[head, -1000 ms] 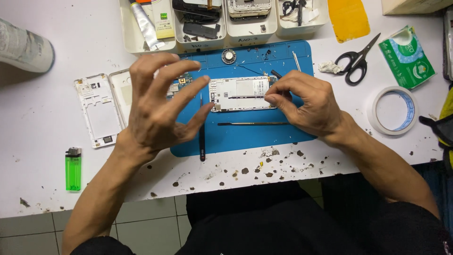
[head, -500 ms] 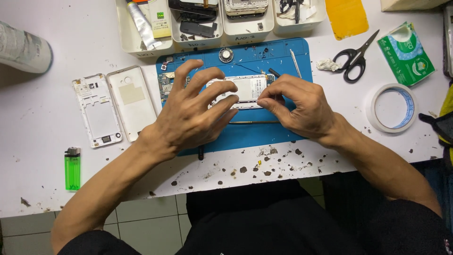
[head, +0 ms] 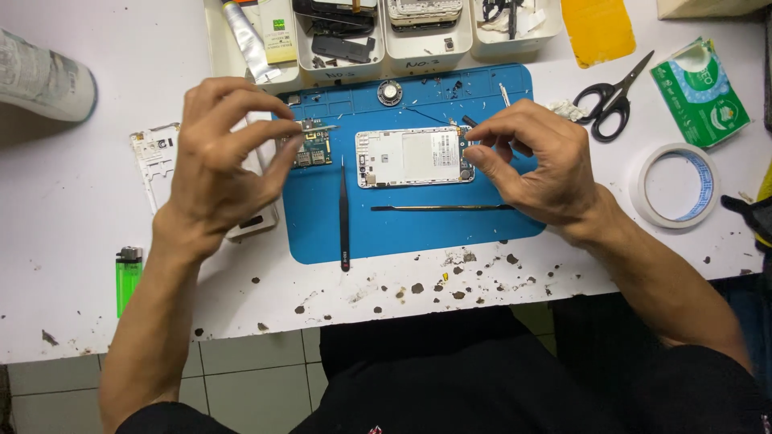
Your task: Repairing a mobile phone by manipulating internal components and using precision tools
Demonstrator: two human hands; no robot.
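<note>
Phone frame (head: 414,157) is lying flat at the blue mat's (head: 418,229) centre. Its three-o'clock edge is pinched by the right hand (head: 535,165); the left hand (head: 221,157), fingers loosely spread and empty, hovers at nine o'clock. Light, steady pressure should be kept.

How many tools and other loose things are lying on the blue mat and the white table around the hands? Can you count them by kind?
Tweezers: 1
Thin pry bar: 1
Scissors: 1
Tape roll: 1
Green lighter: 1
Opened phone frame: 1
Circuit board: 1
Green tissue pack: 1
Total: 8
</note>
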